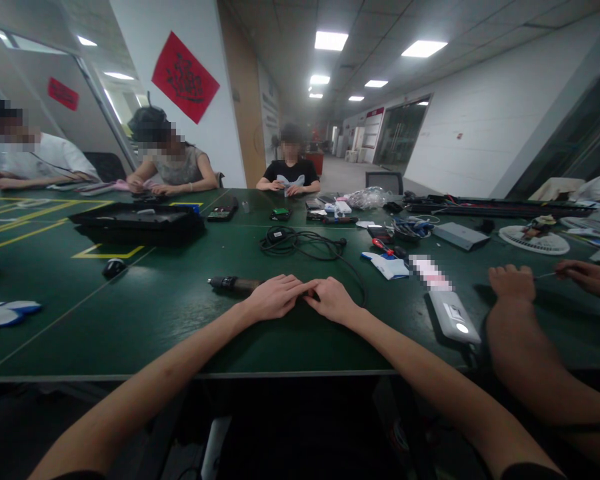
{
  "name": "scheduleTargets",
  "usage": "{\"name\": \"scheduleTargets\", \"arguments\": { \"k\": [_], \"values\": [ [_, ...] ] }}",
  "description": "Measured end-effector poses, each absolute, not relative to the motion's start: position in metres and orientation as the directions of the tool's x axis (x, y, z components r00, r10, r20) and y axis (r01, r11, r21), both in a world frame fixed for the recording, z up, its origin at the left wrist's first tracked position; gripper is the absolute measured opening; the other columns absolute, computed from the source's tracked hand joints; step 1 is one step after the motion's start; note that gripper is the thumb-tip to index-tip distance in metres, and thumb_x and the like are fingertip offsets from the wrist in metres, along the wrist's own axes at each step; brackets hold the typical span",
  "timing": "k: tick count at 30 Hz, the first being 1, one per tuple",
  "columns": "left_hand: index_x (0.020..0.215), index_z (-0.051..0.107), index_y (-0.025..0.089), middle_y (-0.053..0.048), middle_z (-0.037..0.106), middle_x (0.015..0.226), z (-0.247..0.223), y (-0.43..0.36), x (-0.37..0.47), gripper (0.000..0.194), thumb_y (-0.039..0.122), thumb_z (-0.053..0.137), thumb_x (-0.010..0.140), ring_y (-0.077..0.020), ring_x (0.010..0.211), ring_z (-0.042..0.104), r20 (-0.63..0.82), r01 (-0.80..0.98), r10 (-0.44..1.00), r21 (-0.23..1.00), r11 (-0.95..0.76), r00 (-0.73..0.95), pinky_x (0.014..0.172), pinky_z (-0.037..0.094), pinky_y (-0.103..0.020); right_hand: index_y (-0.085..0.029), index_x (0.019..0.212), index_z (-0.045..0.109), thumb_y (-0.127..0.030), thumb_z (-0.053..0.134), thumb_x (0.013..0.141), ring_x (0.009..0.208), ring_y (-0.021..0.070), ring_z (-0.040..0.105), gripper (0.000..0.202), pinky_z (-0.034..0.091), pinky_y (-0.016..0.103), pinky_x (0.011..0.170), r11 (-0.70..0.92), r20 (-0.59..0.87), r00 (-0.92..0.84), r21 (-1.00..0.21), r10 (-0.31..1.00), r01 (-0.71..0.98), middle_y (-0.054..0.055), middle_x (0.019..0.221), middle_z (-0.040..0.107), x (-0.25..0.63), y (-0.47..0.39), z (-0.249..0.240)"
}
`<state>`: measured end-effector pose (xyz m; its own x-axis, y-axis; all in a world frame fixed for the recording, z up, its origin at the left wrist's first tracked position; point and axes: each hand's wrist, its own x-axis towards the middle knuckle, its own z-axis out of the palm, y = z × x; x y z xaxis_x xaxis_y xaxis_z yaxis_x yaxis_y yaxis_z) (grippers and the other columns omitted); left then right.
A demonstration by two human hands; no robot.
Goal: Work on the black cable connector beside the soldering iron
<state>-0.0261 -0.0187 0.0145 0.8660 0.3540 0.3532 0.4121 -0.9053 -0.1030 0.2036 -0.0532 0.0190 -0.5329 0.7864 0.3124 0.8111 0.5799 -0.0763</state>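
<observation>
I see my left hand (277, 297) and right hand (331, 300) together, touching; whether either grips anything, I cannot tell. The dark cylindrical tool (230, 285) lies on the green table (155, 327), partly behind the left. Beyond, a black cable (280, 241) trails toward my right; a pale device (453, 317) lies near a co-worker's hand (512, 283).

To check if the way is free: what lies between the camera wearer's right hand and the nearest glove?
In the head view, a strand of black cable lies between the right hand and the white-and-blue glove.
</observation>
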Motion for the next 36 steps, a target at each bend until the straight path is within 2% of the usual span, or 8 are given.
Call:
{"name": "scheduleTargets", "arguments": {
  "k": [7,12,17,22,28,31,36],
  "values": [
    [0.163,0.022,0.027,-0.008,0.064,0.121,0.0122,-0.0177,-0.026,0.063,0.028,0.045,0.104,-0.0226,0.112,0.059,0.35,0.441,0.379,-0.118,-0.89,0.857,0.099,0.047,-0.038,-0.017,0.09,0.068,-0.032,0.068,0.098,0.088,0.02,0.065,0.017,0.039,0.032,0.081,0.579,0.325,-0.529,-0.075,0.784,0.812,0.007,0.098,0.073,0.2034,-0.0524,0.0175],
    [0.163,0.022,0.027,-0.008,0.063,0.124,0.0105,-0.0168,-0.0266,0.066,0.023,0.047,0.101,-0.0217,0.115,0.059,0.362,0.428,0.365,-0.108,-0.897,0.858,0.1,0.048,-0.037,-0.017,0.09,0.068,-0.031,0.067,0.098,0.089,0.02,0.065,0.017,0.039,0.031,0.081,0.577,0.313,-0.529,-0.083,0.789,0.812,0.008,0.099,0.073,0.2032,-0.0527,0.019],
    [0.163,0.022,0.025,-0.008,0.064,0.12,0.0109,-0.0171,-0.0262,0.064,0.028,0.046,0.104,-0.0228,0.113,0.059,0.373,0.451,0.386,-0.102,-0.886,0.843,0.1,0.048,-0.038,-0.017,0.095,0.067,-0.03,0.068,0.098,0.089,0.0198,0.065,0.013,0.038,0.031,0.08,0.593,0.318,-0.538,-0.103,0.781,0.799,0.007,0.099,0.072,0.2038,-0.0533,0.0199],
    [0.163,0.022,0.027,-0.008,0.063,0.124,0.0108,-0.0173,-0.0266,0.065,0.023,0.046,0.102,-0.0226,0.115,0.058,0.353,0.432,0.371,-0.109,-0.895,0.859,0.101,0.047,-0.038,-0.017,0.091,0.067,-0.031,0.067,0.098,0.09,0.0202,0.065,0.016,0.038,0.031,0.081,0.587,0.327,-0.535,-0.081,0.779,0.805,0.008,0.101,0.073,0.2039,-0.053,0.0183],
    [0.163,0.02,0.026,-0.008,0.063,0.122,0.0114,-0.0172,-0.0265,0.065,0.027,0.046,0.104,-0.0231,0.114,0.059,0.364,0.442,0.379,-0.105,-0.891,0.85,0.101,0.048,-0.038,-0.017,0.092,0.067,-0.03,0.067,0.098,0.089,0.0202,0.064,0.015,0.038,0.031,0.08,0.598,0.327,-0.544,-0.087,0.772,0.797,0.007,0.097,0.072,0.2044,-0.052,0.018],
    [0.163,0.022,0.027,-0.008,0.062,0.126,0.0133,-0.0182,-0.0268,0.066,0.024,0.046,0.102,-0.0228,0.116,0.058,0.353,0.418,0.359,-0.106,-0.902,0.864,0.101,0.047,-0.038,-0.017,0.09,0.067,-0.031,0.066,0.099,0.089,0.0204,0.065,0.017,0.039,0.032,0.082,0.596,0.324,-0.545,-0.081,0.773,0.799,0.008,0.1,0.072,0.2041,-0.0522,0.0183],
    [0.163,0.021,0.026,-0.008,0.063,0.122,0.0121,-0.0173,-0.0266,0.063,0.024,0.044,0.104,-0.0225,0.113,0.058,0.361,0.435,0.375,-0.097,-0.895,0.854,0.1,0.048,-0.038,-0.017,0.093,0.067,-0.031,0.067,0.099,0.09,0.0199,0.065,0.016,0.04,0.032,0.082,0.593,0.322,-0.54,-0.09,0.778,0.8,0.007,0.1,0.073,0.2039,-0.0525,0.0181]
  ]
}}
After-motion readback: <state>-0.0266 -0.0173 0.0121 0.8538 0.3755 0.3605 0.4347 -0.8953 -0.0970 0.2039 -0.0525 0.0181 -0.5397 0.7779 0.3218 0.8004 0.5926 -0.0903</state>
